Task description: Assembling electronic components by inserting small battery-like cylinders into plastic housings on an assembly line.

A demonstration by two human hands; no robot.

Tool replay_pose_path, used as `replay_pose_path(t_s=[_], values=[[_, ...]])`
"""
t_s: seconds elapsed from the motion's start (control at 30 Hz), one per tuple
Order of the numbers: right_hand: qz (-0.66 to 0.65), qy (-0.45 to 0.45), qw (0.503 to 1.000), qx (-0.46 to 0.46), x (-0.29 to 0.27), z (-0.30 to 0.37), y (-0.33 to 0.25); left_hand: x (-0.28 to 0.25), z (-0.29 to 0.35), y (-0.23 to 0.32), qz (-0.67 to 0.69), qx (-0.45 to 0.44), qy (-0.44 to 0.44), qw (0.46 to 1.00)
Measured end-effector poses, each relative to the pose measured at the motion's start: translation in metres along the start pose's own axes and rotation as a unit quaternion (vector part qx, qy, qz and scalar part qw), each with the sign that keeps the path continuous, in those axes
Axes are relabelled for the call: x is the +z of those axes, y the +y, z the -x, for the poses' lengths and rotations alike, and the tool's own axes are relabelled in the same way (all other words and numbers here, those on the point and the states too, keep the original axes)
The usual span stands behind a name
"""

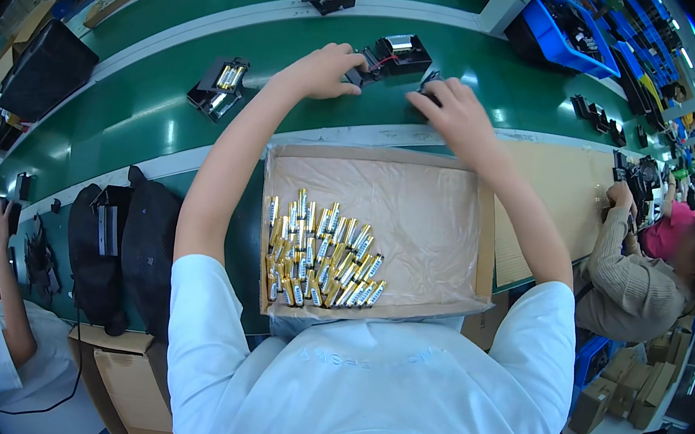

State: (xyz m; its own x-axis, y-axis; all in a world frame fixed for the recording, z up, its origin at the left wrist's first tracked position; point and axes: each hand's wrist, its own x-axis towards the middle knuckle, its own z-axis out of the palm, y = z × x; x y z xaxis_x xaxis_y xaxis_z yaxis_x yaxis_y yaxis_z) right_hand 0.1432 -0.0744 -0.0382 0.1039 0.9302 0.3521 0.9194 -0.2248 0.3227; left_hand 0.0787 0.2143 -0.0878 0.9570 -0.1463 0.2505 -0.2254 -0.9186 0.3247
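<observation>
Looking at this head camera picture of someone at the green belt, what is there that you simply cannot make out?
- Left hand: its fingertips lie over the end of the black battery holder, so the grip is hidden.
- Right hand: it covers most of a small dark part; its kind is unclear.
- Batteries in the cardboard tray: too small to tell their markings.
- Blue bins: contents blurred and bent at the picture's rim.

Open brown cardboard box (486,241) before the chest; small brown cartons (629,382) at lower right.
</observation>
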Motion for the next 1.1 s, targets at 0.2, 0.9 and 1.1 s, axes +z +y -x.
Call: replay_pose_path(t_s=[0.2,0.9,1.1], values=[[0.081,0.015,0.996,-0.018,0.008,0.066,0.037,0.017,-0.012,-0.017,-0.028,0.020,-0.037,0.999],[-0.410,-0.119,0.894,-0.140,-0.048,0.035,-0.116,0.039,0.016,-0.100,0.037,0.039,-0.088,0.995],[-0.307,-0.097,0.912,-0.253,-0.043,0.017,-0.169,0.007,0.025,-0.078,0.047,-0.017,-0.091,0.995]])
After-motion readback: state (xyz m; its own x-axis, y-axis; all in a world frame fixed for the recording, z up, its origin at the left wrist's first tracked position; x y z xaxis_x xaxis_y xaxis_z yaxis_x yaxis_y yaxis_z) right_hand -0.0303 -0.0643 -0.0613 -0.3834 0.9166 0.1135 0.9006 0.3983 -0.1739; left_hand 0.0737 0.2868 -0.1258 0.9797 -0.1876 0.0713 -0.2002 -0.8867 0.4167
